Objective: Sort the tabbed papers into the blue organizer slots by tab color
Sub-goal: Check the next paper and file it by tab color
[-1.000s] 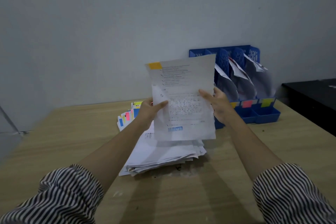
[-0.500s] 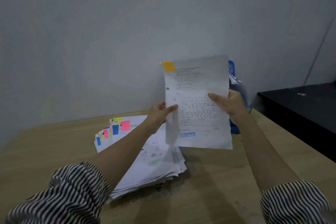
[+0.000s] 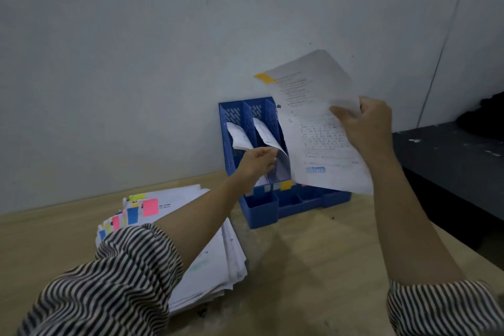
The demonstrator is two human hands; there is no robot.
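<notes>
Her right hand [image 3: 366,128] has its grip closed on an orange-tabbed sheet [image 3: 316,123], held up in front of the blue organizer [image 3: 272,199] on the counter [image 3: 313,267]. The left hand [image 3: 257,159] pinches a paper [image 3: 268,139] standing in a slot, while the tabbed stack [image 3: 210,254] lies beside it.

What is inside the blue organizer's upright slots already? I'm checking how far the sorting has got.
Two slots of the blue organizer each hold white papers; the left hand reaches among them. The raised orange-tabbed sheet, gripped by the right hand, covers the slots further right.

Matt paper sheet [image 3: 316,123], plastic organizer [image 3: 261,210] (perforated walls), wood-grain table [image 3: 313,281]
</notes>
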